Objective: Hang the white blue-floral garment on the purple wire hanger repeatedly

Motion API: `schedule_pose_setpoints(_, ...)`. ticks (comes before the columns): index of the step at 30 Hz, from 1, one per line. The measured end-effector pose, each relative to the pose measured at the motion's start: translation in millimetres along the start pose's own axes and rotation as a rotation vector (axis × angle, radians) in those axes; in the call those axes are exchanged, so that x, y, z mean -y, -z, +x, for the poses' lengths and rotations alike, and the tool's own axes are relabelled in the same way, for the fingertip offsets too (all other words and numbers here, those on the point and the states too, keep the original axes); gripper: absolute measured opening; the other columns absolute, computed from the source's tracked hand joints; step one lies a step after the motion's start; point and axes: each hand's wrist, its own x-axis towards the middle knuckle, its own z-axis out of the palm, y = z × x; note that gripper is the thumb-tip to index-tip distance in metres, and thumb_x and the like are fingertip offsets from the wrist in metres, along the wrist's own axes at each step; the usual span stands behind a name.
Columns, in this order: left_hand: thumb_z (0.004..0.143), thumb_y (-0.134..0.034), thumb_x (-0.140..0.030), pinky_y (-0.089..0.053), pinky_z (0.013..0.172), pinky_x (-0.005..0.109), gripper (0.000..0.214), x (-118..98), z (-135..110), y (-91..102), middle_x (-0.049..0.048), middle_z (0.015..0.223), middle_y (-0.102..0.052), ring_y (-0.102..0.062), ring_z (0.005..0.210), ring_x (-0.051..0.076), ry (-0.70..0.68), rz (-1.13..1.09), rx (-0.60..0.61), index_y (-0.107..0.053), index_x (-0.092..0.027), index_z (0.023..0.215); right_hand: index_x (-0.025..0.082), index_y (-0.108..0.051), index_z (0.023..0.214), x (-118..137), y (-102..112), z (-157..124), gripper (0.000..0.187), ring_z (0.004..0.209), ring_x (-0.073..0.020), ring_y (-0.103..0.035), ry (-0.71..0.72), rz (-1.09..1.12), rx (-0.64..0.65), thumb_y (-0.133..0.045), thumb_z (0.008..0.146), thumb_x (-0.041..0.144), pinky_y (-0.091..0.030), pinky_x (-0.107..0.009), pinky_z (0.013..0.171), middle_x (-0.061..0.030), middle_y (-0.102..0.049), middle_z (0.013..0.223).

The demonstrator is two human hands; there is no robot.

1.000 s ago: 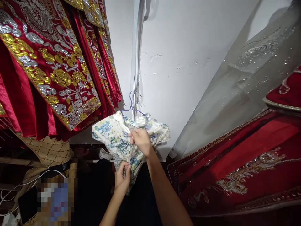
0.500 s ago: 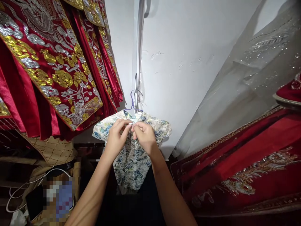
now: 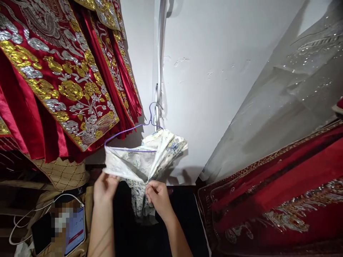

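A floral short-sleeved top [image 3: 171, 151], white with blue and yellow print, hangs partly on a thin purple hanger [image 3: 125, 131]. Its left half is pulled off the hanger's arm and folded open, with the pale inside of the cloth showing. My left hand [image 3: 105, 187] is closed on the edge of that loose left side, near the sleeve. Lower down at the front, my right hand [image 3: 158, 197] pinches the top at the bottom of its opening. The right shoulder still rests on the hanger.
Red garments with gold and silver embroidery [image 3: 72, 89] hang at left. A sheer sparkling white veil-like cloth [image 3: 268, 117] and a red beaded garment [image 3: 284, 185] are on the right. A phone [image 3: 76, 232] with a white cable lies at lower left. Behind is a white wall [image 3: 209, 43].
Both hands have moved down from the neckline, my left hand also outward to the left. The top has opened at the front, and its left shoulder has come off the hanger.
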Motion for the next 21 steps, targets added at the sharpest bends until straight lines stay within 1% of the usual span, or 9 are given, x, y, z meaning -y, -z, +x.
schedule_pose_setpoints(2, 0.092, -0.051, -0.028, -0.055, 0.085, 0.034, 0.023, 34, -20, 4.9, 0.0091, 0.099, -0.073, -0.069, 0.092, 0.019, 0.264, -0.124, -0.276, -0.064, -0.019, 0.108, 0.019, -0.055, 0.057, -1, 6, -6, 0.026, 0.040, -0.0088, -0.039, -0.074, -0.004, 0.092, -0.054, 0.081, 0.026, -0.030, -0.023, 0.047, 0.0051, -0.044, 0.042)
schedule_pose_setpoints(5, 0.086, -0.059, -0.016, -0.054, 0.078, 0.026, 0.009, 59, -38, -6.3, 0.0052, 0.092, -0.071, -0.067, 0.081, 0.014, 0.385, -0.144, -0.351, -0.066, -0.017, 0.091, 0.017, -0.061, 0.055, -2, 28, -10, 0.029, 0.036, -0.0082, -0.037, -0.268, -0.112, 0.367, -0.055, 0.082, 0.027, -0.030, -0.023, 0.046, 0.0039, -0.046, 0.037)
schedule_pose_setpoints(7, 0.081, -0.066, -0.017, -0.053, 0.079, 0.024, 0.004, 54, -42, -21.5, 0.0042, 0.091, -0.068, -0.066, 0.083, 0.014, 0.310, -0.157, -0.251, -0.066, -0.016, 0.085, 0.016, -0.064, 0.058, -3, 42, -12, 0.038, 0.036, -0.0093, -0.037, -0.369, -0.160, 0.466, -0.052, 0.087, 0.036, -0.030, -0.025, 0.046, 0.0013, -0.050, 0.038)
schedule_pose_setpoints(8, 0.080, -0.068, -0.020, -0.052, 0.079, 0.024, 0.007, 47, -44, -30.6, 0.0042, 0.091, -0.067, -0.065, 0.085, 0.015, 0.258, -0.175, -0.169, -0.066, -0.015, 0.083, 0.016, -0.065, 0.061, -3, 48, -12, 0.041, 0.038, -0.0105, -0.039, -0.381, -0.156, 0.429, -0.050, 0.089, 0.042, -0.030, -0.026, 0.046, -0.0002, -0.053, 0.042)
schedule_pose_setpoints(12, 0.081, -0.069, -0.030, -0.048, 0.074, 0.024, 0.017, 14, -65, -72.7, 0.0045, 0.085, -0.059, -0.058, 0.081, 0.016, 0.172, -0.221, 0.234, -0.063, -0.015, 0.078, 0.019, -0.067, 0.079, -1, 53, -10, 0.042, 0.061, -0.0183, -0.053, -0.154, -0.096, -0.073, -0.051, 0.089, 0.056, -0.039, -0.029, 0.056, -0.0050, -0.065, 0.068)
schedule_pose_setpoints(15, 0.086, -0.064, -0.034, -0.046, 0.074, 0.027, 0.021, 1, -91, -100.2, 0.0072, 0.088, -0.058, -0.057, 0.084, 0.019, 0.198, -0.081, 0.448, -0.062, -0.015, 0.076, 0.020, -0.070, 0.085, 0, 47, -8, 0.044, 0.089, -0.0255, -0.060, -0.059, -0.059, -0.267, -0.053, 0.088, 0.061, -0.046, -0.034, 0.078, -0.0077, -0.068, 0.088)
schedule_pose_setpoints(18, 0.088, -0.064, -0.034, -0.046, 0.085, 0.031, 0.018, -6, -108, -114.5, 0.0099, 0.104, -0.060, -0.057, 0.099, 0.024, 0.140, 0.196, 0.602, -0.066, -0.017, 0.083, 0.020, -0.071, 0.101, 4, 36, -11, 0.052, 0.115, -0.0293, -0.055, -0.115, 0.094, -0.256, -0.058, 0.083, 0.067, -0.042, -0.038, 0.098, -0.0088, -0.069, 0.110)
schedule_pose_setpoints(20, 0.087, -0.067, -0.034, -0.042, 0.098, 0.034, 0.019, -9, -110, -116.2, 0.0094, 0.117, -0.060, -0.055, 0.113, 0.027, 0.048, 0.330, 0.606, -0.067, -0.021, 0.101, 0.021, -0.070, 0.109, 8, 29, -16, 0.059, 0.120, -0.0289, -0.054, -0.157, 0.225, -0.175, -0.055, 0.083, 0.072, -0.041, -0.039, 0.102, -0.0087, -0.069, 0.114)
schedule_pose_setpoints(21, 0.087, -0.068, -0.034, -0.038, 0.105, 0.036, 0.031, -9, -109, -115.1, 0.0088, 0.125, -0.058, -0.052, 0.121, 0.028, 0.008, 0.364, 0.579, -0.063, -0.025, 0.115, 0.021, -0.070, 0.110, 11, 26, -19, 0.063, 0.118, -0.0286, -0.056, -0.191, 0.283, -0.107, -0.051, 0.083, 0.075, -0.043, -0.040, 0.100, -0.0089, -0.069, 0.110)
